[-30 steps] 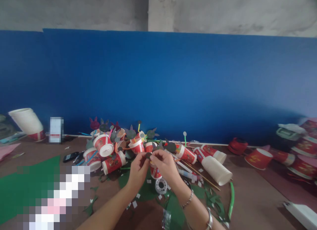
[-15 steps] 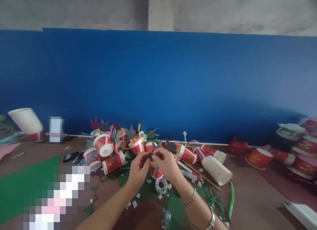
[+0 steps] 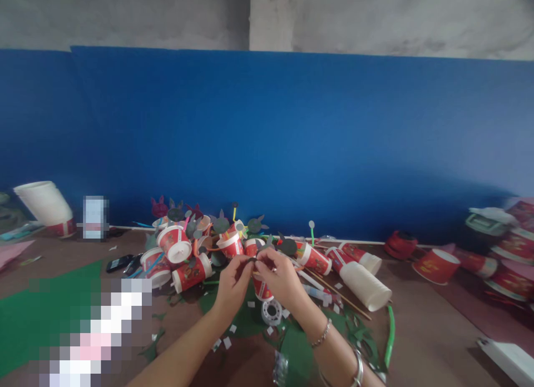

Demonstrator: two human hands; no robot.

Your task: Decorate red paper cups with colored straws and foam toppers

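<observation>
Both hands meet at the middle of the table, fingertips pinched together. Between them is a small dark round piece (image 3: 251,261), mostly covered by the fingers. My left hand (image 3: 234,277) grips it from the left, my right hand (image 3: 276,271) from the right. Just below and behind the hands stands a red paper cup (image 3: 262,288), its upper part hidden. A white tape roll (image 3: 271,312) lies in front of that cup, among small white paper squares (image 3: 227,342) and green paper scraps (image 3: 298,351).
Red paper cups (image 3: 192,273) with straws and cut-out animal faces crowd the back left. Stacked white cups (image 3: 366,287) lie to the right, near thin sticks (image 3: 340,292). A green straw (image 3: 391,334) lies right of my forearm. A blue panel (image 3: 267,142) rises behind.
The dark piece shows slightly less between my fingers, which have shifted only a little. Everything else stays where it was.
</observation>
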